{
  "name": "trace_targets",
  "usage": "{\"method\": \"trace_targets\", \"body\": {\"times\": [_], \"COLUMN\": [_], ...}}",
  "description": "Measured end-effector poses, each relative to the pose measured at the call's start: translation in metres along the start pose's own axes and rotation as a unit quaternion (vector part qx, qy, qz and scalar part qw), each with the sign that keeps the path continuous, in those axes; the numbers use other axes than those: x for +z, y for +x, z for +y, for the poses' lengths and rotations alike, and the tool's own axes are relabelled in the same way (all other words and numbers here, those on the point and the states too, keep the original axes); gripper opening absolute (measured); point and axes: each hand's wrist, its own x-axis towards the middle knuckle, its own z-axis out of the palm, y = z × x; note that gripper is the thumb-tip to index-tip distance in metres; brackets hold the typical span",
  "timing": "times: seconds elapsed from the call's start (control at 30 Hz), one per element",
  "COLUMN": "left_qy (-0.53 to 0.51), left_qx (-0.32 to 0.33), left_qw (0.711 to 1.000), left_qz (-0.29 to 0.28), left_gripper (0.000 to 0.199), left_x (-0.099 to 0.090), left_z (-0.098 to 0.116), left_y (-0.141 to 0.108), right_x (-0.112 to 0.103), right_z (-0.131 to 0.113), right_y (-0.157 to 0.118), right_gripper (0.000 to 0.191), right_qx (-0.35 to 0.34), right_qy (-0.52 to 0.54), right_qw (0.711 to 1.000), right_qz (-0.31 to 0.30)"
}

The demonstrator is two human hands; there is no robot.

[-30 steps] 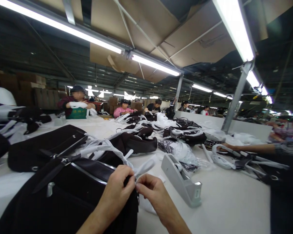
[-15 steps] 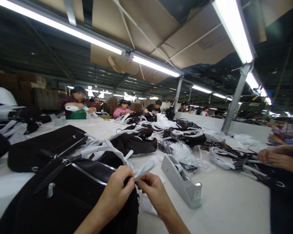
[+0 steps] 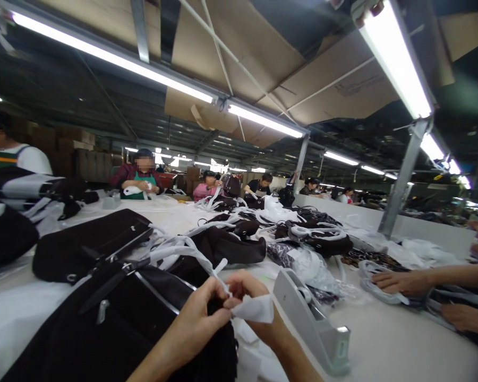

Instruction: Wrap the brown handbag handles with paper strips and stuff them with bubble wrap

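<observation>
My left hand [image 3: 199,321] is closed in a pinch on the end of a white-wrapped bag strap [image 3: 195,253], above the side of a black bag [image 3: 143,313]. Close against it, my right hand [image 3: 250,289] has its fingers curled around a loose white wrapping strip [image 3: 258,309], whose free end sticks out to the right. The fingertips of both hands meet at the strap end, and the exact grip there is partly hidden. A silver zipper pull [image 3: 102,312] hangs on the bag's front. Just right of my right hand stands a grey tape dispenser [image 3: 313,323].
Another black bag [image 3: 91,244] lies behind at left. Wrapped straps, dark bags and a clear plastic bundle [image 3: 314,265] crowd the white table [image 3: 386,329]. A co-worker's hands [image 3: 406,281] rest on straps at right. More people sit across the table, near a metal post [image 3: 402,180].
My right hand has turned over, and the white strip has swung from behind the hands to in front of my right hand. The co-worker's hands at right have reached farther left onto the straps.
</observation>
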Motion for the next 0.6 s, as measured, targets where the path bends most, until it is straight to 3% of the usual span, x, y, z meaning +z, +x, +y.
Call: {"method": "trace_targets", "body": {"times": [0.07, 0.13, 0.27, 0.5, 0.6], "left_qy": [0.016, 0.036, 0.009, -0.043, -0.02], "left_qx": [0.003, 0.004, 0.009, 0.026, 0.019], "left_qw": [1.0, 0.999, 1.0, 0.999, 0.999], "left_qz": [-0.001, -0.004, -0.011, -0.01, -0.026], "left_gripper": [0.018, 0.02, 0.015, 0.017, 0.027], "left_x": [0.001, 0.002, 0.001, -0.001, -0.004], "left_z": [0.003, 0.005, 0.005, -0.003, 0.007], "left_y": [-0.001, -0.003, -0.005, -0.004, -0.011], "right_x": [0.002, 0.001, -0.002, 0.019, 0.024], "right_z": [0.005, 0.011, 0.016, 0.009, 0.01], "right_y": [-0.007, -0.02, -0.046, -0.043, -0.038], "right_gripper": [0.017, 0.023, 0.03, 0.028, 0.031], "right_qx": [0.049, 0.098, 0.173, 0.144, 0.115], "right_qy": [0.01, 0.029, 0.114, 0.211, 0.193], "right_qw": [0.992, 0.979, 0.971, 0.966, 0.972], "right_qz": [0.112, 0.179, 0.117, 0.044, 0.063]}}
